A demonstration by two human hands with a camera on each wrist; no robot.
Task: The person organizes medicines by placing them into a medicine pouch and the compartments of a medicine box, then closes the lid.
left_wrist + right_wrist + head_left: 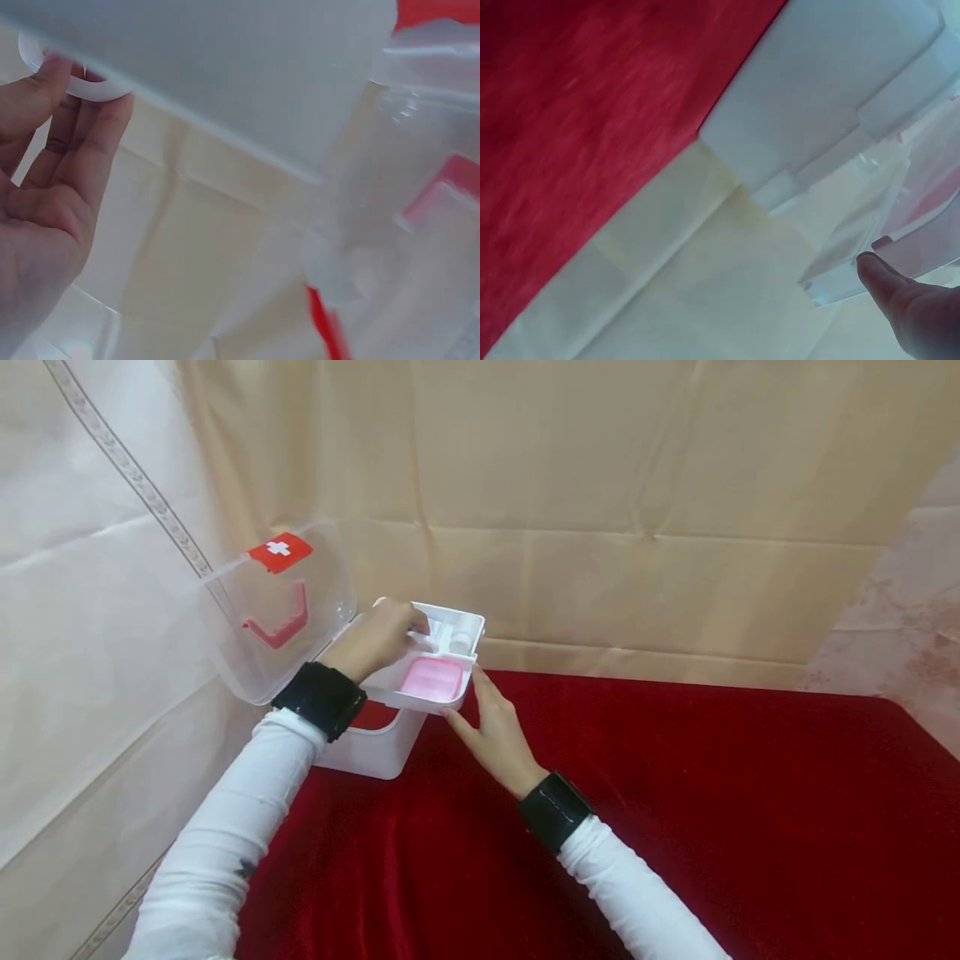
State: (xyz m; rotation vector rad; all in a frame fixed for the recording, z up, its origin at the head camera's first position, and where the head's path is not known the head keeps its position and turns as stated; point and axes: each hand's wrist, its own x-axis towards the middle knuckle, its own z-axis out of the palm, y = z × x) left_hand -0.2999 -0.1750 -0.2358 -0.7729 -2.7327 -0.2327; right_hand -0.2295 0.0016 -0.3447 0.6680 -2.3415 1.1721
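Observation:
A white first-aid box (375,752) stands on the cloth with its clear lid (225,635) swung up on the left. Above the box is a white compartment tray (382,683), tilted and reaching past its right side. My right hand (501,739) grips the tray's right edge, one digit showing against its wall in the right wrist view. Over the tray's left part, my left hand (378,639) pinches a white ring (97,90) that looks like a roll of tape. A pink case (432,678) and a small white round container (461,643) sit in the tray.
Dark red velvet cloth (675,818) covers the table. Beige drapery (600,527) hangs close behind, and a white curtain (90,635) is at the left. The lid carries a red handle (285,627) and a red label with a white cross (280,552).

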